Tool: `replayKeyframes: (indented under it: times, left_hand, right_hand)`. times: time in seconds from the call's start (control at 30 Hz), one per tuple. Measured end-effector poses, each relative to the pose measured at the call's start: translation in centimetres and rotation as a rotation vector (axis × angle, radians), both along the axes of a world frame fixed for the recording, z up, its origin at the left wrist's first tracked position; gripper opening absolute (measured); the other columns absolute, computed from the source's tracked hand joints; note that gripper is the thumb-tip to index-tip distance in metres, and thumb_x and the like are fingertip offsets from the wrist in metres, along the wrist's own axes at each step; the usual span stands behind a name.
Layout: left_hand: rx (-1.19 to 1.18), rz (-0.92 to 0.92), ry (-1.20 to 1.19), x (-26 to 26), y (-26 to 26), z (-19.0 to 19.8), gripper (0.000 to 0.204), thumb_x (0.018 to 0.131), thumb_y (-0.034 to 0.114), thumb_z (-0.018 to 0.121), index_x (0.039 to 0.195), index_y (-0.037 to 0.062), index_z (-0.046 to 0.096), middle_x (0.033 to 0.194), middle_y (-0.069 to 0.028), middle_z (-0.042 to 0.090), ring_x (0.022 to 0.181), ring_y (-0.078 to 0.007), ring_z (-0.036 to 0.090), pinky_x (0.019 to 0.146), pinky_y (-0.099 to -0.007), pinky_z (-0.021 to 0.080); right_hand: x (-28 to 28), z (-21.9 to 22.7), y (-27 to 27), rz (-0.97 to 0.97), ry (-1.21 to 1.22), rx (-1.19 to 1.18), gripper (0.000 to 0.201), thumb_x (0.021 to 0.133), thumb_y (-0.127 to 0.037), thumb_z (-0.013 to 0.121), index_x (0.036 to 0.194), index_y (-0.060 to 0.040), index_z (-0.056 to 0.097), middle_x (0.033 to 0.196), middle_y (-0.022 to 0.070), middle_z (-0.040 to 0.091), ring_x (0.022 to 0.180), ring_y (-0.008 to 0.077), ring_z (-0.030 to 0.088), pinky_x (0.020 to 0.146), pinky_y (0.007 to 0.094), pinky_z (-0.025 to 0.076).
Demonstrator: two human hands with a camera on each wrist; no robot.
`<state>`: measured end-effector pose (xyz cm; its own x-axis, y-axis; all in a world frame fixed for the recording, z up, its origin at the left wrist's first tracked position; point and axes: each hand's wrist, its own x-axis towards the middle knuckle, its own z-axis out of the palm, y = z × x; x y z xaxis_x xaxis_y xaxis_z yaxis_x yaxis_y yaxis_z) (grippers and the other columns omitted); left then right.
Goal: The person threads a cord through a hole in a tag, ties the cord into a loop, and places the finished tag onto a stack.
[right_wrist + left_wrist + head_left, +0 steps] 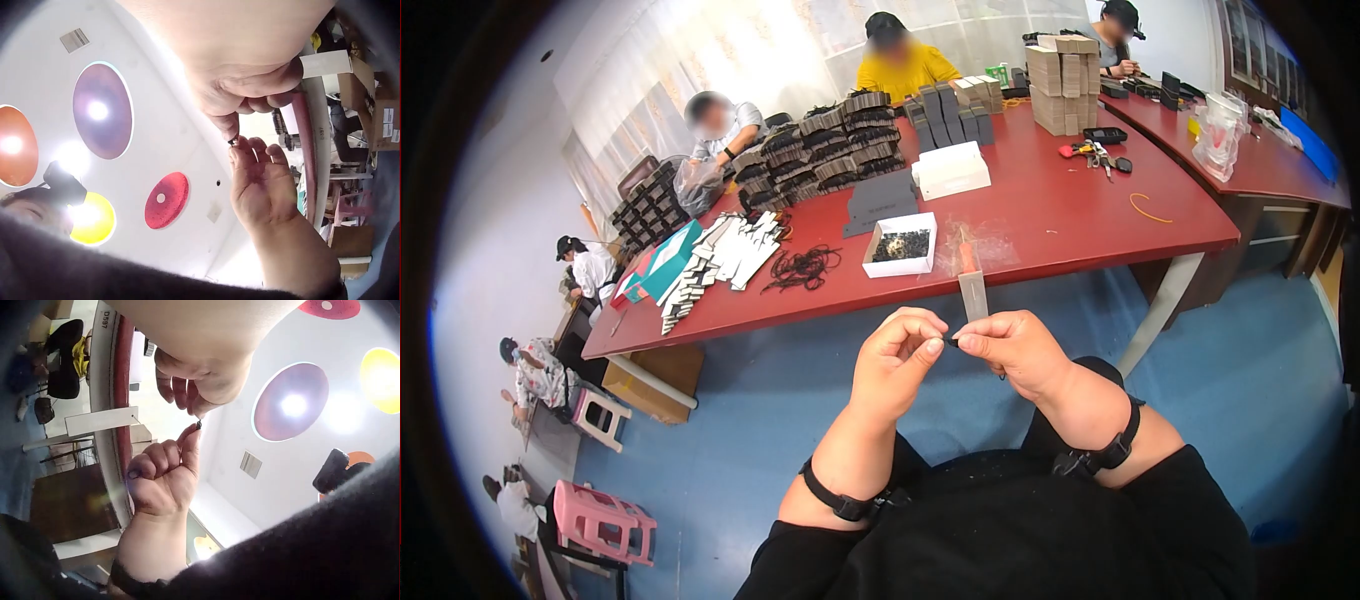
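Note:
Both hands meet in front of the table edge. A tiny black piece [951,342] [199,425] [232,142] is pinched between thumb and forefinger of the left hand [897,362] [203,372] [265,190] and of the right hand [1022,352] [164,478] [250,78]. The left hand's other fingers are loosely bent; the right hand's are curled in. A pale flat strip [974,298] [100,421] [328,63] sticks out beyond the table edge behind the right hand; whether they touch, I cannot tell. Its end on the table has an orange part [968,257].
On the red table [1040,225] stand a white box of small dark parts [899,268], black cords [802,268], white strips [745,250], stacked bundles [820,150], a white block [952,171] and keys [1093,152]. Several people sit around. Stools [605,522] stand at left.

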<state>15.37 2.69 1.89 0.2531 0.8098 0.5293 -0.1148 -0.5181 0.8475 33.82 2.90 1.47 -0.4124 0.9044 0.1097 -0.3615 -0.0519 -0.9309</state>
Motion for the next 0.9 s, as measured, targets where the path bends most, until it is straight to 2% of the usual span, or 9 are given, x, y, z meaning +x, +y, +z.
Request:
replayKeyframes:
  times: [0.07,0.2,0.37,0.5,0.57,0.6,0.7,0.77,0.9]
  left_hand:
    - [-0.055,-0.064,-0.072,0.2,0.0,0.1,0.008,0.081,0.0,0.062,0.086,0.003,0.057,0.097,-0.0058,0.053,0.085,-0.0096,0.05,0.074,-0.0222,0.041]
    - [-0.014,-0.031,-0.07,0.0,0.2,-0.3,0.008,0.082,0.001,0.061,0.086,0.004,0.056,0.098,-0.0056,0.054,0.085,-0.0094,0.05,0.075,-0.0221,0.041]
    - [-0.133,-0.071,-0.084,0.6,-0.5,0.6,0.016,0.079,0.0,0.064,0.094,0.0041,0.058,0.099,-0.0052,0.054,0.088,-0.0103,0.051,0.077,-0.0244,0.042]
    - [-0.055,0.011,-0.005,1.2,-0.6,0.5,0.021,0.077,-0.003,0.065,0.096,0.0033,0.059,0.097,-0.0048,0.055,0.087,-0.0108,0.052,0.075,-0.0242,0.043]
    - [0.119,0.106,0.224,0.8,-0.2,0.0,0.02,0.076,-0.005,0.065,0.094,0.0025,0.059,0.093,-0.0044,0.055,0.083,-0.011,0.054,0.072,-0.023,0.044]
    - [0.118,0.107,0.224,0.5,-0.1,0.0,0.02,0.076,-0.005,0.065,0.094,0.0025,0.059,0.093,-0.0044,0.055,0.083,-0.011,0.054,0.072,-0.023,0.044]
    - [0.1,0.116,0.313,0.2,0.1,-0.2,0.016,0.077,-0.004,0.064,0.091,0.0009,0.059,0.09,-0.0046,0.056,0.079,-0.0116,0.055,0.069,-0.0228,0.045]
    - [-0.235,-0.143,-0.099,0.2,0.3,-0.5,0.009,0.082,0.002,0.062,0.091,0.0032,0.059,0.087,-0.0023,0.057,0.075,-0.0112,0.055,0.067,-0.0234,0.045]
    - [-0.409,-0.284,-0.309,0.6,0.6,-1.1,0.007,0.085,0.005,0.06,0.092,0.0034,0.058,0.085,-0.0028,0.058,0.074,-0.011,0.055,0.068,-0.0245,0.045]
  right_hand:
    - [0.0,0.0,0.0,0.008,-0.032,-0.002,0.019,0.082,-0.013,0.067,0.094,0.0009,0.066,0.079,0.0005,0.062,0.068,0.0034,0.051,0.058,0.017,0.039]
    - [-0.1,0.2,0.0,-0.024,-0.022,-0.016,0.02,0.082,-0.016,0.067,0.093,0.0005,0.067,0.072,-0.0021,0.059,0.06,0.0017,0.046,0.052,0.0164,0.034]
    - [0.0,-0.5,0.4,-0.018,0.029,-0.066,0.022,0.082,-0.02,0.067,0.092,-0.001,0.067,0.058,-0.0077,0.047,0.046,-0.0001,0.032,0.042,0.0178,0.02]
    - [0.0,-0.6,0.5,-0.008,0.024,-0.082,0.021,0.082,-0.02,0.067,0.091,-0.0011,0.066,0.058,-0.0073,0.047,0.047,0.0,0.031,0.042,0.0178,0.02]
    - [0.0,-0.6,0.5,0.025,0.023,-0.052,0.021,0.082,-0.02,0.067,0.091,-0.0013,0.066,0.058,-0.0071,0.047,0.047,0.0002,0.032,0.042,0.0179,0.021]
    - [0.1,-0.6,0.5,0.025,0.023,-0.053,0.021,0.082,-0.02,0.067,0.091,-0.0013,0.066,0.058,-0.0071,0.047,0.047,0.0002,0.032,0.042,0.0179,0.021]
    - [0.3,-0.5,0.4,0.009,-0.021,-0.004,0.02,0.082,-0.018,0.067,0.091,-0.0007,0.066,0.063,-0.0042,0.053,0.052,0.0012,0.039,0.047,0.0174,0.029]
    - [0.3,0.0,0.0,-0.016,-0.074,0.046,0.018,0.082,-0.015,0.066,0.091,0.0006,0.066,0.073,0.0014,0.062,0.066,0.0039,0.052,0.059,0.0188,0.041]
    - [0.3,-1.0,0.6,0.006,-0.078,0.112,0.018,0.082,-0.012,0.065,0.093,0.0024,0.066,0.084,0.0065,0.066,0.08,0.0078,0.058,0.073,0.0216,0.046]
